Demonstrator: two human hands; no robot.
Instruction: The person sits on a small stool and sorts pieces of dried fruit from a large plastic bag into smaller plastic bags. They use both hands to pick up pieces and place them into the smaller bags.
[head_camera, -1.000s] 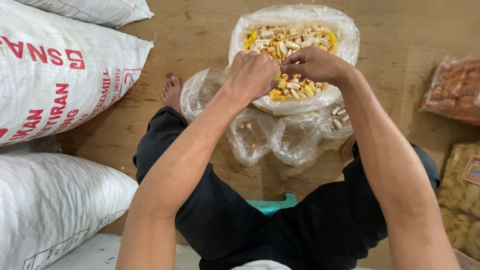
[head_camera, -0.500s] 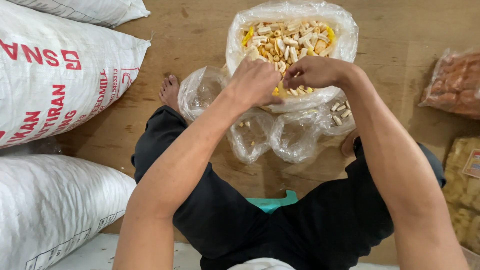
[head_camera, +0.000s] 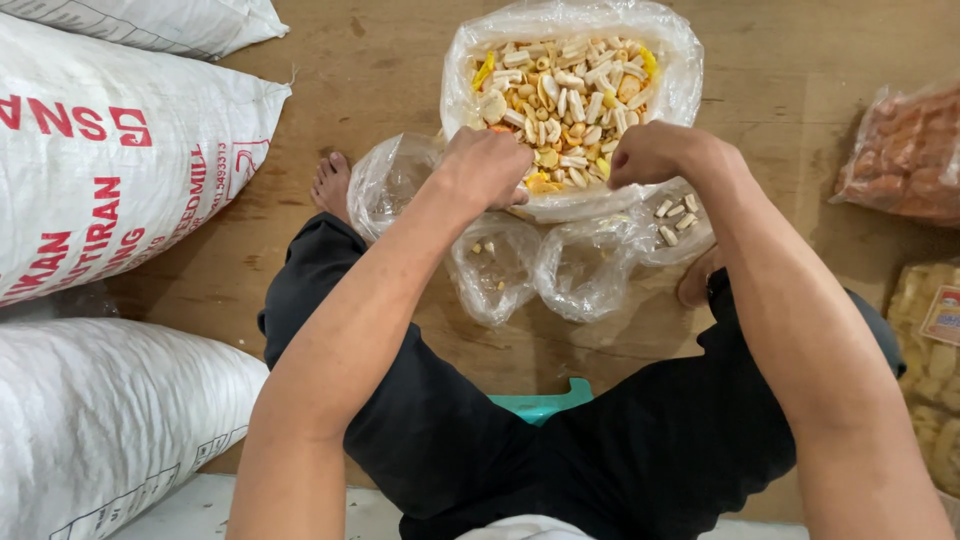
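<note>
Snacks (head_camera: 565, 95), pale, yellow and orange pieces, fill a large clear plastic bag (head_camera: 680, 80) standing open on the wooden floor (head_camera: 780, 60) ahead of the seated person. Both fists meet its near rim: the left hand (head_camera: 487, 165) is curled shut at the edge, the right hand (head_camera: 650, 152) likewise closed, though what either pinches cannot be told. Smaller clear bags (head_camera: 585, 270) lie just below, white sacks (head_camera: 110, 160) to the left.
</note>
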